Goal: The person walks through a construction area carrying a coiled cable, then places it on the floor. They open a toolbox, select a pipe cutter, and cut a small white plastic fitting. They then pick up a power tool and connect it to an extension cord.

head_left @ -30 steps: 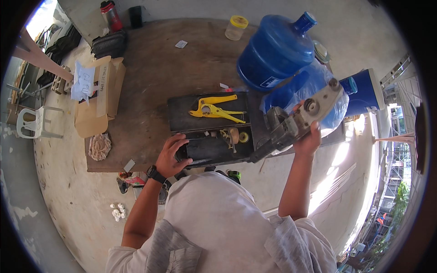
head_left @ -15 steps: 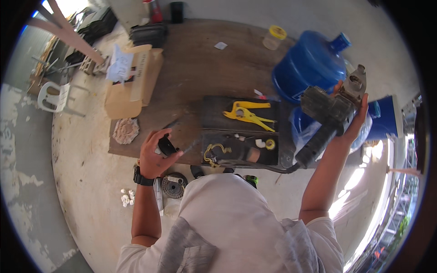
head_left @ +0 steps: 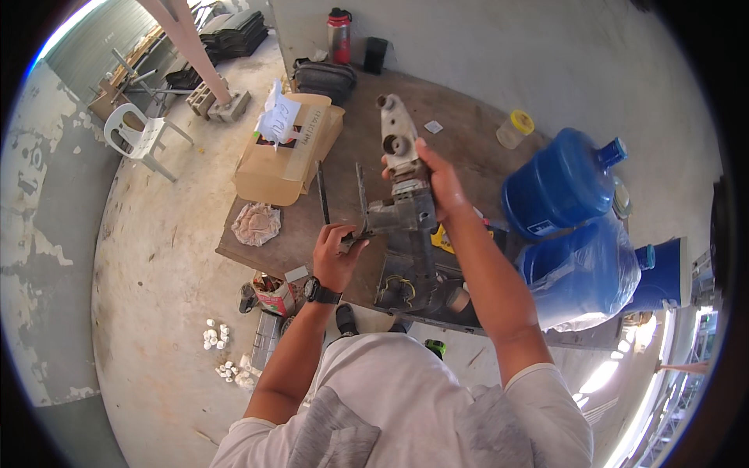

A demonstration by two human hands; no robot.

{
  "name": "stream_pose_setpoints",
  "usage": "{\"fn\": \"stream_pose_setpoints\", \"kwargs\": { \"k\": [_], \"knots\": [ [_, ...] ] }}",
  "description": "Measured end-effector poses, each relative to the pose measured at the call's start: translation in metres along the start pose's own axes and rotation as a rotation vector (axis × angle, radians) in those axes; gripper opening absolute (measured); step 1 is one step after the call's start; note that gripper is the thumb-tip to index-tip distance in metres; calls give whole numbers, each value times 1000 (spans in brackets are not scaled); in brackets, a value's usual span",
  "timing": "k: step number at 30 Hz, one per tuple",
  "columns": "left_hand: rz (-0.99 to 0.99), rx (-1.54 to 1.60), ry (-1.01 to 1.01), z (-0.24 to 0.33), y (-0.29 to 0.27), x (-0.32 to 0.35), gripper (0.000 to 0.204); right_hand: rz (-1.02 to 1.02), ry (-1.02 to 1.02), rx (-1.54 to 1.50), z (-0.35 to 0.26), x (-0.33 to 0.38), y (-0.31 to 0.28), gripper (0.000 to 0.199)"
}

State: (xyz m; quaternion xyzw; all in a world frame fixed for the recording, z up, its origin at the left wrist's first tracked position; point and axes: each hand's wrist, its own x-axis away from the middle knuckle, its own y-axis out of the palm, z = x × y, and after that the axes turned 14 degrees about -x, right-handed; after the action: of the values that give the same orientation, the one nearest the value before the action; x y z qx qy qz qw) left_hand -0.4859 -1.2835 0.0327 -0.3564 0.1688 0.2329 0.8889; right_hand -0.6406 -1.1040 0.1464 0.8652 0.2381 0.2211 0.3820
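Grey metal tool [head_left: 402,207] | right hand [head_left: 441,181] grips body; left hand [head_left: 337,253] seemingly pinches bracket

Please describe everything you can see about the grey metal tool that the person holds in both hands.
The grey metal tool looks like worn, dirty metal. It has a pale flat head with two round sockets at the top, a blocky grey body below, and thin dark rods at its left side. It is held upright above the open toolbox. The right hand grips its upper body; the left hand holds its lower left part.
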Motion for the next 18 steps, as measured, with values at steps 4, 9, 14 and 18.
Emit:
{"fn": "stream_pose_setpoints", "kwargs": {
  "k": [4, 9, 14, 18],
  "knots": [
    [67, -49, 32, -2, -3, -3, 36, -4, 59, -1, 23, -7, 11, 57],
    [81, -63, 19, -4, -4, 5, 35, 7, 60, 6, 32, -8, 18, 57],
    [117, -58, -20, 0, -2, 16, 43, 17, 29, 49, 40, -4, 20, 52],
    [111, -3, -110, 5, 1, 32, 44, 37, 156, 62, 42, -2, 14, 52]
  ]
}}
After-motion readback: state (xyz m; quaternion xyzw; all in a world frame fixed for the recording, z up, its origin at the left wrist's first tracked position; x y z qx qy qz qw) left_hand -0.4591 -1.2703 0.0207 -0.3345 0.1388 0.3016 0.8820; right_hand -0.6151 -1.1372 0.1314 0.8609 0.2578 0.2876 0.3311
